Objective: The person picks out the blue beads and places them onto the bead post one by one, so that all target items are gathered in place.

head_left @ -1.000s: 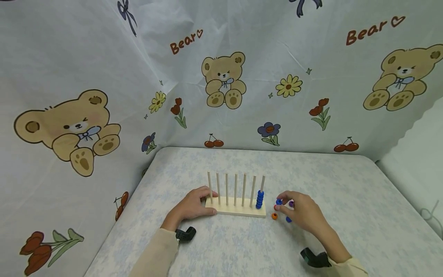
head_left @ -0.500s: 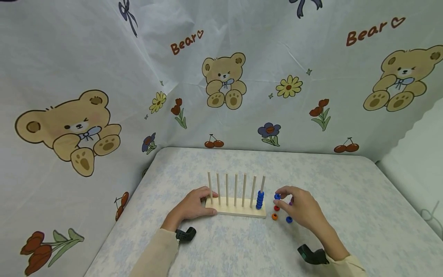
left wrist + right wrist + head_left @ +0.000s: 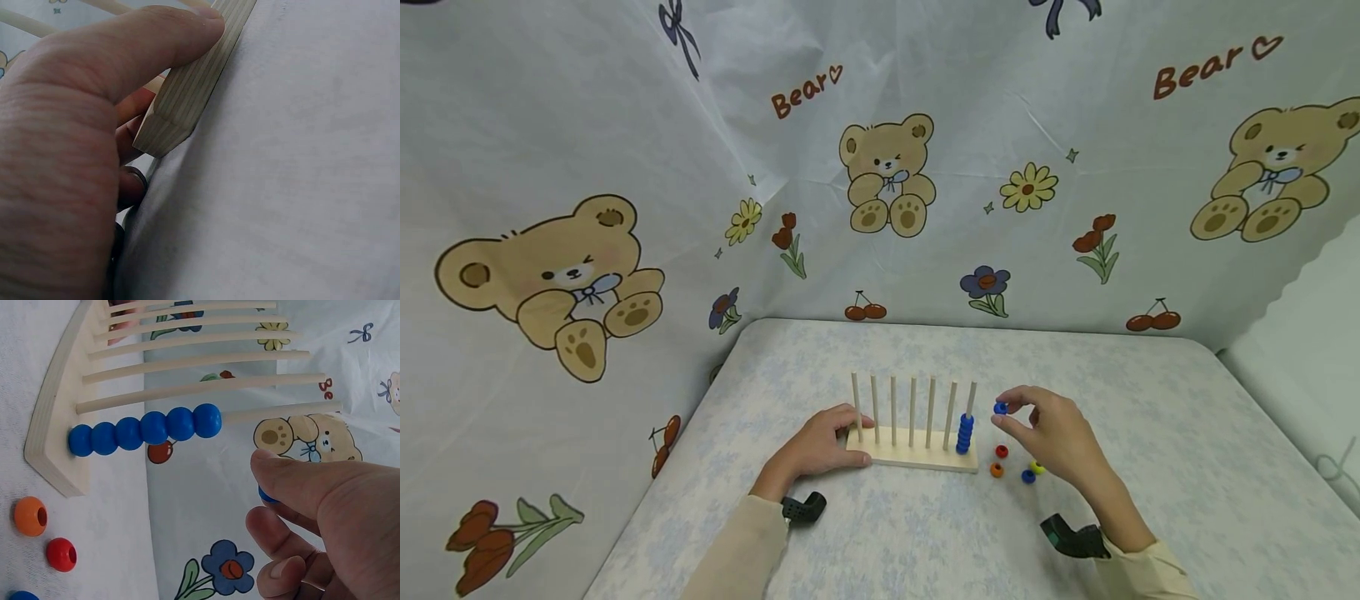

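A pale wooden base (image 3: 910,454) with a row of upright pegs stands on the table. Its rightmost peg carries a stack of several blue beads (image 3: 154,427), and the other pegs are bare. My left hand (image 3: 820,443) grips the left end of the base, the thumb (image 3: 187,37) along its near edge and the fingers behind. To the right of the pegs, my right hand (image 3: 1056,429) pinches one blue bead (image 3: 1001,408) between thumb and fingertips, raised above the table. In the right wrist view the thumb hides most of that bead.
Loose beads lie on the table below my right hand: an orange bead (image 3: 997,470), a red bead (image 3: 1002,451), a blue bead (image 3: 1028,477) and a yellow bead (image 3: 1037,467). A bear-printed cloth (image 3: 955,250) hangs behind the table (image 3: 880,533).
My right hand has lifted the blue bead up from among the loose beads, away from the table. The red and yellow beads now show beneath it. My left hand has stayed on the base.
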`<state>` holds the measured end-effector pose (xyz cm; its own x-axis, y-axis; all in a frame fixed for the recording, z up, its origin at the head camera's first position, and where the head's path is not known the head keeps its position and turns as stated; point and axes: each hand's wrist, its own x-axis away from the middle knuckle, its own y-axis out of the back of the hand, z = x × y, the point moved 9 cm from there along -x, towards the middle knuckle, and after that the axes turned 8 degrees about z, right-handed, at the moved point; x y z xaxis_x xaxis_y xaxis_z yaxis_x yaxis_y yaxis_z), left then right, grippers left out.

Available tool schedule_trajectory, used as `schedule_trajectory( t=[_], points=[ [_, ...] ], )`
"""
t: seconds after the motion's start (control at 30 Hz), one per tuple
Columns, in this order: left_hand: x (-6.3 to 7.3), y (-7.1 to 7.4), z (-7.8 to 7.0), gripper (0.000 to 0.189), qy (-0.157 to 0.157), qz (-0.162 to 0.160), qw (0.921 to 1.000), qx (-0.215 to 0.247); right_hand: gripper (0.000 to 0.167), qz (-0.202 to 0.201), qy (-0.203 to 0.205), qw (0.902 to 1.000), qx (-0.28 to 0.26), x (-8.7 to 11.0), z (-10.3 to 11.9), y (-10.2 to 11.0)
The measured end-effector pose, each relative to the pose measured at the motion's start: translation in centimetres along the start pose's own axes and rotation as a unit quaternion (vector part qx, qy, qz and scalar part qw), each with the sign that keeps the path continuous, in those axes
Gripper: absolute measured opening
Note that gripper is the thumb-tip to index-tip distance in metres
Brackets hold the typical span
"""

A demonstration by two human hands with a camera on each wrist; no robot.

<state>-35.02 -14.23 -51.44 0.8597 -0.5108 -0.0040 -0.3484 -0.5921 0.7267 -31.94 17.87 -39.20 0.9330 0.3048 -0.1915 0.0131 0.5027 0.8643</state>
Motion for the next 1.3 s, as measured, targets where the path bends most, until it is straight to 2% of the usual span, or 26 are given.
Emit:
schedule_trajectory(
  t=[0.3, 0.57, 0.83, 1.3],
  points=[
    [0.0, 0.0, -0.1, 0.047, -0.006, 0.002, 1.0000, 0.000, 0.026, -0.011, 0.013, 0.9998, -0.005, -0.6, 0.6, 0.8],
    [0.0, 0.0, -0.2, 0.047, -0.011, 0.002, 0.9999, 0.000, 0.029, -0.007, 0.006, 0.9994, -0.033, -1.1, 1.1, 1.5],
    [0.0, 0.0, -0.2, 0.047, -0.012, 0.000, 0.9999, -0.005, 0.028, -0.045, 0.026, 0.9983, -0.027, -1.6, 2.1, 2.2],
    [-0.1, 0.1, -0.1, 0.048, -0.007, 0.006, 0.9999, -0.012, 0.026, -0.075, 0.027, 0.9947, -0.065, -2.1, 2.7, 3.3]
  ],
)
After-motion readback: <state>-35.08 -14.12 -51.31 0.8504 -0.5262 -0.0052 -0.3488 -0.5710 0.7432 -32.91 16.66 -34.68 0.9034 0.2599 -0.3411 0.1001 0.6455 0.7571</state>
